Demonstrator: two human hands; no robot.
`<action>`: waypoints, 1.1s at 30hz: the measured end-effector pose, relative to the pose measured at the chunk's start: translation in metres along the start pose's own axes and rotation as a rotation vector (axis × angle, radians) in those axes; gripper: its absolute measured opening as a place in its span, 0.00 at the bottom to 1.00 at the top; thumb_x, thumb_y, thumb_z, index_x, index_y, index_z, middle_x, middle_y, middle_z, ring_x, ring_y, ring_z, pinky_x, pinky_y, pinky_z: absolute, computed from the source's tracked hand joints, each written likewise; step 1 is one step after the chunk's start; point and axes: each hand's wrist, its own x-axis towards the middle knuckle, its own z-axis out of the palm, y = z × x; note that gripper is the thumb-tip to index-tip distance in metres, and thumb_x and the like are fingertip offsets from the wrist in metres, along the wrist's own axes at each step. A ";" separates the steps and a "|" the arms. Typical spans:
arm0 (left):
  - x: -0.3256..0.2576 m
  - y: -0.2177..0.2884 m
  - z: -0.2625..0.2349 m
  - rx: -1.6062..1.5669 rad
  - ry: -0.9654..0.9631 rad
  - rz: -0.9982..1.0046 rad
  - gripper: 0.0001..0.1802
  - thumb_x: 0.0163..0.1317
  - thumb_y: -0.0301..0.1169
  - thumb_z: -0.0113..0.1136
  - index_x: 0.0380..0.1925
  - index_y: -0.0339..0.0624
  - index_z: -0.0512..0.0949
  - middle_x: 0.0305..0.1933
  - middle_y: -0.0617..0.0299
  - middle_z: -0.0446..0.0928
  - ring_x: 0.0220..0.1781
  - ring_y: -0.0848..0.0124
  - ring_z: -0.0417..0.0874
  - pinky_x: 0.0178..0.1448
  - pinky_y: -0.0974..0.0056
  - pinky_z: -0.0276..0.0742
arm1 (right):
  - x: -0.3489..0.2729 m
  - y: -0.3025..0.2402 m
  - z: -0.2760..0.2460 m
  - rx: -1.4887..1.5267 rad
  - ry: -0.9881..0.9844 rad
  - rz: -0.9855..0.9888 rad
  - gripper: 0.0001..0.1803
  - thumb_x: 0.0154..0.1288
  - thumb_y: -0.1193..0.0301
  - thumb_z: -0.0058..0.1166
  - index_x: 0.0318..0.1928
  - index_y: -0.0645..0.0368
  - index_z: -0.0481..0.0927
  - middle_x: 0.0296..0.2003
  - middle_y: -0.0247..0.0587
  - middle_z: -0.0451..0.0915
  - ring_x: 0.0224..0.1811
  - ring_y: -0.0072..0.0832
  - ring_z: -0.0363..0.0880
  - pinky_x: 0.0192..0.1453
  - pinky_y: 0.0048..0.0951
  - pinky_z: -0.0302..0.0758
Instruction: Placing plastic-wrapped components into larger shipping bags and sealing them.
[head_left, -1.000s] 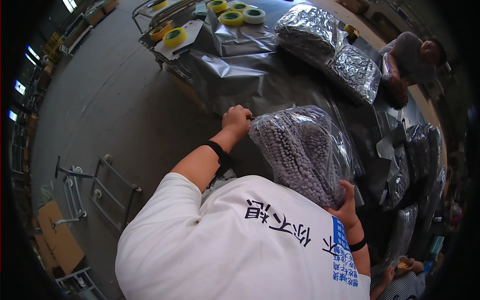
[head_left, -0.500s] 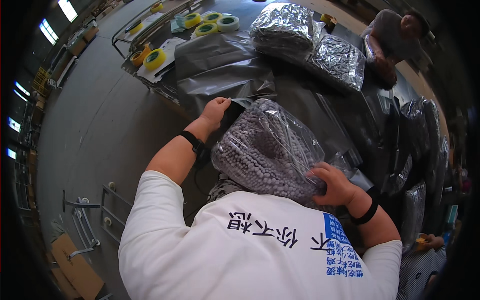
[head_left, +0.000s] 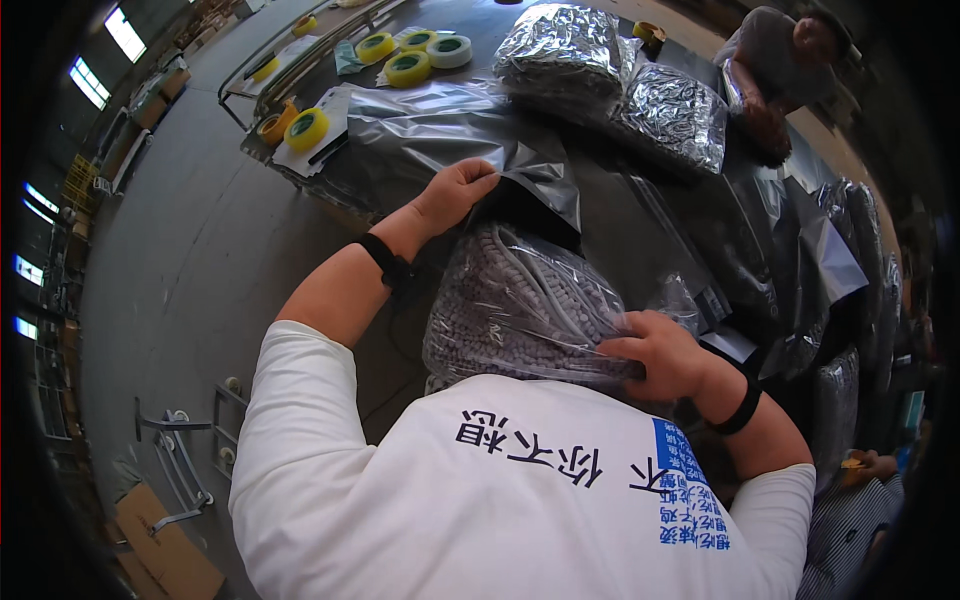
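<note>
Nearest, at the person's twelve o'clock, sits the clear-wrapped grey knobbly bundle (head_left: 520, 315). At its four o'clock, the right hand (head_left: 660, 352) spreads fingers over the wrap; whether they grip, one cannot tell. Farther, at eleven, the left hand (head_left: 455, 192) pinches the grey plastic sheet (head_left: 450, 135). The slick wrap could slip under light pressure; hard pulling could tear the sheet.

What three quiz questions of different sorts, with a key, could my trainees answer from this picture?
1. Which of the person's hands pinches the edge of the dark grey plastic sheet?
2. True or false: the right hand is holding a roll of tape.
3. How many of the person's wrists bear a black band?

Key:
1. The left hand.
2. False; it touches the clear-wrapped bundle.
3. Two.
</note>
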 end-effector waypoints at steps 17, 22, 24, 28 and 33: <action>-0.044 0.041 0.011 1.162 -0.061 0.397 0.14 0.55 0.26 0.55 0.43 0.51 0.78 0.43 0.63 0.77 0.51 0.61 0.77 0.51 0.56 0.74 | -0.024 0.009 0.030 0.373 0.210 0.610 0.54 0.39 0.58 0.76 0.67 0.58 0.62 0.60 0.55 0.63 0.67 0.51 0.59 0.70 0.39 0.61; -0.053 -0.021 -0.017 1.109 0.079 0.140 0.14 0.51 0.23 0.56 0.39 0.47 0.81 0.42 0.60 0.77 0.51 0.57 0.77 0.53 0.55 0.75 | -0.027 0.001 -0.023 0.146 -0.308 0.697 0.58 0.43 0.41 0.70 0.70 0.55 0.60 0.73 0.62 0.41 0.76 0.63 0.33 0.76 0.52 0.45; -0.059 -0.025 -0.019 1.021 0.066 0.141 0.13 0.50 0.22 0.55 0.36 0.45 0.81 0.40 0.59 0.77 0.50 0.56 0.77 0.53 0.55 0.75 | -0.007 -0.020 -0.071 -0.097 -0.440 0.663 0.54 0.48 0.41 0.67 0.69 0.58 0.62 0.72 0.62 0.49 0.75 0.58 0.45 0.74 0.47 0.52; -0.064 -0.005 -0.013 0.883 0.048 0.276 0.13 0.49 0.21 0.56 0.36 0.43 0.81 0.39 0.58 0.76 0.48 0.55 0.77 0.52 0.55 0.75 | 0.039 -0.013 -0.134 0.197 -0.524 0.850 0.47 0.54 0.49 0.67 0.68 0.62 0.64 0.61 0.61 0.70 0.61 0.49 0.74 0.65 0.37 0.69; -0.073 0.001 0.003 0.815 0.073 0.531 0.16 0.47 0.21 0.60 0.39 0.45 0.80 0.40 0.60 0.76 0.47 0.59 0.77 0.53 0.55 0.74 | 0.136 0.061 -0.078 0.178 -0.199 0.731 0.64 0.51 0.47 0.69 0.73 0.71 0.42 0.67 0.69 0.59 0.71 0.52 0.59 0.73 0.36 0.59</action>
